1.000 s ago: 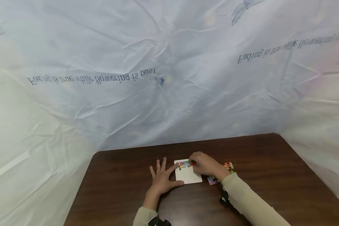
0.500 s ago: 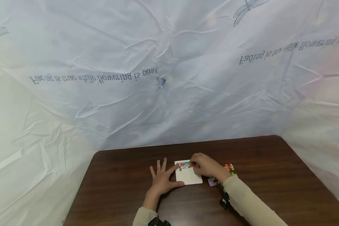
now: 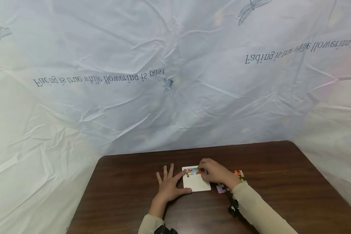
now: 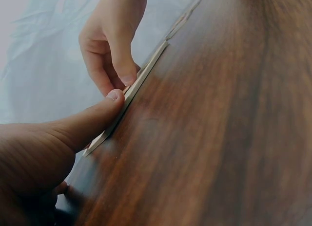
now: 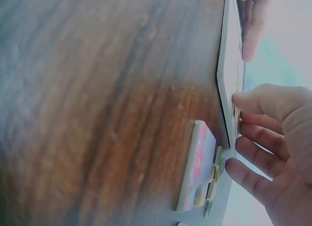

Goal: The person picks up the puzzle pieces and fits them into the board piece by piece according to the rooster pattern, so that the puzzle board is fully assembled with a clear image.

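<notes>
A white square puzzle board (image 3: 196,184) lies flat on the brown table, with colourful joined puzzle pieces (image 3: 191,171) along its far edge. My left hand (image 3: 167,188) is spread at the board's left side; its thumb and index finger touch the board. My right hand (image 3: 216,172) is over the far right part, pinching a red puzzle piece (image 3: 202,170) at the row's right end. Its fingers partly hide that piece. In the right wrist view, the right thumb (image 5: 258,100) and fingertips are down at the board (image 5: 226,70), the other fingers loosely bent.
Loose puzzle pieces lie right of the board: a pale purple one (image 3: 221,188) near the right wrist, an orange-red one (image 3: 239,173) farther right, others partly under the forearm. A printed white sheet (image 3: 175,113) hangs beyond the wooden table (image 3: 128,188).
Both hands stay nearly in place on the board. The right fingers shift very slightly at the red puzzle piece. The whole head view drifts a little.
</notes>
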Motion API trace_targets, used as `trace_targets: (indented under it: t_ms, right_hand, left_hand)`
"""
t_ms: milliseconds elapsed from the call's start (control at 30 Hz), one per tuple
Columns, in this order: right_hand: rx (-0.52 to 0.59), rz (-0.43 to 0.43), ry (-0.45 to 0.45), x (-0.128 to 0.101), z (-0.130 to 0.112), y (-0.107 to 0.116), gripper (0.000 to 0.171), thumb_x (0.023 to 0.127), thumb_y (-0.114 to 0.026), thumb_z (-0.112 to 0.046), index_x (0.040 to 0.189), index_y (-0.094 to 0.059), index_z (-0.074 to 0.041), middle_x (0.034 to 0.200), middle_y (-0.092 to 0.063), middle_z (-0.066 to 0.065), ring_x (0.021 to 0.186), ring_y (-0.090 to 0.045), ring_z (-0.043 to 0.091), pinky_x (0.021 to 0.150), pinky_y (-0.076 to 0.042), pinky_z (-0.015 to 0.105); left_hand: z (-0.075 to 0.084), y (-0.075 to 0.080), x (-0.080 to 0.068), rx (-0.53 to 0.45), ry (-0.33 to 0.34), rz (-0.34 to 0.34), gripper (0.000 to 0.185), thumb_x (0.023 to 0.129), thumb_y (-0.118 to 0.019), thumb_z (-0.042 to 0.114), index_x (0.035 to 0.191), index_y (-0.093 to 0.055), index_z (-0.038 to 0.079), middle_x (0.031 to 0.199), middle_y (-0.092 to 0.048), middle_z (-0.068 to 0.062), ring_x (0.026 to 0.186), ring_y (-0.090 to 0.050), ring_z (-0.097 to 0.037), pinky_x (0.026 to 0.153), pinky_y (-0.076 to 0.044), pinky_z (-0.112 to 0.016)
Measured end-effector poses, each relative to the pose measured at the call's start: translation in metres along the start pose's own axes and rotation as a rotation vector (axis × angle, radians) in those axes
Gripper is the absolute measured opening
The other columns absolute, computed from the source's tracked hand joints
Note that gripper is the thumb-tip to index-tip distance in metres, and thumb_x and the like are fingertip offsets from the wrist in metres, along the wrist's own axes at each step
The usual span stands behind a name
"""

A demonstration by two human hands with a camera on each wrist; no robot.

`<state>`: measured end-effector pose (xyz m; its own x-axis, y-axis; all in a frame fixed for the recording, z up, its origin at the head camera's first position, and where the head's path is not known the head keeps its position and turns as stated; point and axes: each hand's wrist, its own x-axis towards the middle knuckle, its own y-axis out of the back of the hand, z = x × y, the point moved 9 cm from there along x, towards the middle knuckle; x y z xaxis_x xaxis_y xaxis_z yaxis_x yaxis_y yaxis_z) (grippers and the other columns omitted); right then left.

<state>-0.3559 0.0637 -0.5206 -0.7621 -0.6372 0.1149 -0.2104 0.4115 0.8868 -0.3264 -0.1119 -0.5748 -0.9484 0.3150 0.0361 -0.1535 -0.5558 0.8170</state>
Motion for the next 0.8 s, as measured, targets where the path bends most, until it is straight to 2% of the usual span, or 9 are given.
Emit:
trace_targets:
  t_ms: [200,300,433,800]
  right_hand:
    - [0.000,-0.006,0.009,-0.0031,-0.0014,0.0002,0.025,0.095,-0.073,-0.003,0.120,-0.076,0.002,0.120,-0.067,0.014,0.108,-0.065,0.034,0.085,-0.058,0.049]
    - [-0.003,-0.009,0.009,-0.0040,-0.0009,-0.0005,0.025,0.095,-0.073,-0.003,0.120,-0.076,0.003,0.119,-0.067,0.014,0.103,-0.065,0.030,0.081,-0.058,0.046]
    - [-0.018,-0.008,0.004,-0.0024,0.0008,-0.0017,0.026,0.095,-0.074,-0.002,0.120,-0.075,0.003,0.118,-0.067,0.014,0.098,-0.064,0.026,0.077,-0.058,0.043]
    - [-0.011,-0.023,-0.015,-0.0015,0.0016,-0.0019,0.025,0.095,-0.075,-0.003,0.119,-0.076,0.002,0.117,-0.067,0.012,0.099,-0.065,0.027,0.080,-0.058,0.045]
  left_hand:
    - [0.0028,-0.0016,-0.0047,-0.001,0.013,0.002,0.089,0.083,-0.081,0.068,0.158,-0.053,0.031,0.174,-0.013,-0.024,0.157,0.002,-0.056,0.115,0.009,-0.081]
    - [0.0047,-0.0020,-0.0066,-0.006,0.015,0.003,0.089,0.083,-0.081,0.067,0.158,-0.052,0.031,0.174,-0.013,-0.023,0.157,0.003,-0.056,0.115,0.010,-0.081]
    - [0.0055,-0.0015,-0.0057,-0.006,0.013,0.003,0.089,0.083,-0.080,0.067,0.159,-0.052,0.031,0.174,-0.012,-0.023,0.158,0.004,-0.055,0.115,0.010,-0.081]
    - [0.0058,-0.0007,-0.0060,-0.012,0.011,0.007,0.088,0.083,-0.081,0.066,0.158,-0.053,0.029,0.174,-0.013,-0.023,0.157,0.004,-0.055,0.115,0.010,-0.081]
